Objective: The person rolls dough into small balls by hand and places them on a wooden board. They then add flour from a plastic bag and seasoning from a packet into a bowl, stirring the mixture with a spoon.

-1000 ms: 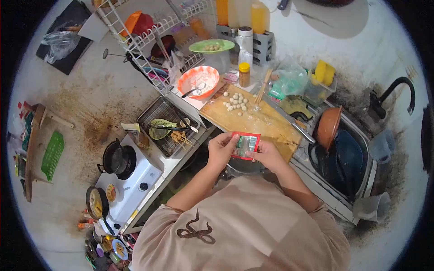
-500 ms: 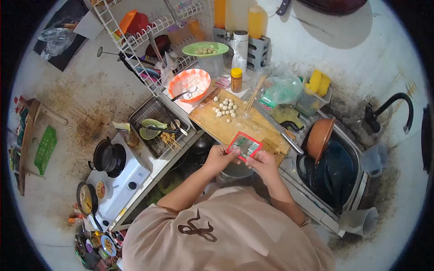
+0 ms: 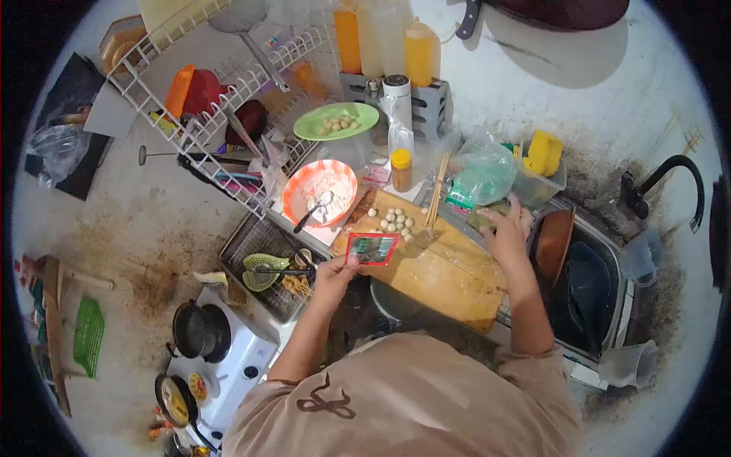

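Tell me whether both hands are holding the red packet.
No: only the left hand holds the red packet, while the right hand reaches away toward the far edge of the cutting board.

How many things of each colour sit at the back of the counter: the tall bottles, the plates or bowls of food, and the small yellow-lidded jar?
Orange bottles: 2
Pale bottle: 1
Green plate: 1
Orange-and-white bowl: 1
Yellow-lidded jar: 1
Total: 6

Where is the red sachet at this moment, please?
In the head view, the red sachet is in the left hand, above the cutting board's left end.
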`<action>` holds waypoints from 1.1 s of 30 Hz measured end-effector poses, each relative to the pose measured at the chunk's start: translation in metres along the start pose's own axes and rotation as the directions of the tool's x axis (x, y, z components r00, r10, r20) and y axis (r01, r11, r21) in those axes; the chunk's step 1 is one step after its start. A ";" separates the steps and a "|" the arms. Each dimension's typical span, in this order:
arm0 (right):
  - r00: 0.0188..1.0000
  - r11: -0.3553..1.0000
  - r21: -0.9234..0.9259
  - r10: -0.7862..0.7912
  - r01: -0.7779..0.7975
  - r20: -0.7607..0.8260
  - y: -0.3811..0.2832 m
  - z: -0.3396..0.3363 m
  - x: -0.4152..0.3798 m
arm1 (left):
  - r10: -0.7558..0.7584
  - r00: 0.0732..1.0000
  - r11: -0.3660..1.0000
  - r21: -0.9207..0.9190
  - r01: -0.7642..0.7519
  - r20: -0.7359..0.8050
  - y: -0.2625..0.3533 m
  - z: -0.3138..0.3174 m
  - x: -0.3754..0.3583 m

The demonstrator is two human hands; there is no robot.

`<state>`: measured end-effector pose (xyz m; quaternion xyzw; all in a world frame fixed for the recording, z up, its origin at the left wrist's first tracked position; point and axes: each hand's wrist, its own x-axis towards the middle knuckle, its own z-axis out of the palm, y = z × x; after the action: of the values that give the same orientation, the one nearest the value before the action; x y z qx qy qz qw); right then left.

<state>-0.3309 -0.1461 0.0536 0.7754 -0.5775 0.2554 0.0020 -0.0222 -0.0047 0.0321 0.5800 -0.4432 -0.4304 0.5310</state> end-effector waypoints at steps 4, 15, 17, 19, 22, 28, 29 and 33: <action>0.990 0.947 -0.321 0.053 -0.009 0.128 0.011 0.020 0.055 | -0.004 0.999 0.999 -0.043 0.002 -0.041 0.017 -0.034 0.012; 0.994 0.976 0.203 -0.056 0.074 -0.093 0.032 -0.032 0.180 | 0.125 0.990 0.984 -0.119 -0.132 -0.067 0.015 -0.104 0.047; 0.997 0.989 0.131 -0.067 0.073 -0.048 0.024 -0.035 0.184 | 0.143 0.986 0.978 -0.143 -0.154 -0.088 0.016 -0.105 0.050; 0.998 0.991 0.123 -0.058 0.059 -0.007 0.006 -0.040 0.183 | 0.144 0.986 0.975 -0.161 -0.156 -0.082 0.014 -0.107 0.054; 0.987 0.942 0.323 -0.125 0.087 0.098 -0.037 -0.029 0.156 | 0.186 0.981 0.968 -0.160 -0.193 -0.061 0.013 -0.107 0.059; 0.557 0.357 0.680 -0.394 -0.641 0.731 -0.176 -0.003 0.082 | 0.236 0.968 0.971 -0.027 -0.238 -0.084 0.032 -0.110 0.076; 0.485 0.185 0.594 -0.418 -0.783 0.768 -0.190 0.005 0.077 | 0.319 0.945 0.948 0.004 -0.319 -0.070 0.039 -0.112 0.082; 0.454 -0.115 0.478 -0.560 -0.871 0.692 -0.226 0.032 0.093 | 0.636 0.770 0.708 0.355 -0.611 0.056 0.063 -0.122 0.116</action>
<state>-0.0965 -0.1636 0.1293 0.3735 -0.2082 0.1520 -0.8911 0.1201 -0.0917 0.0995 0.4963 -0.6635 -0.1186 0.5471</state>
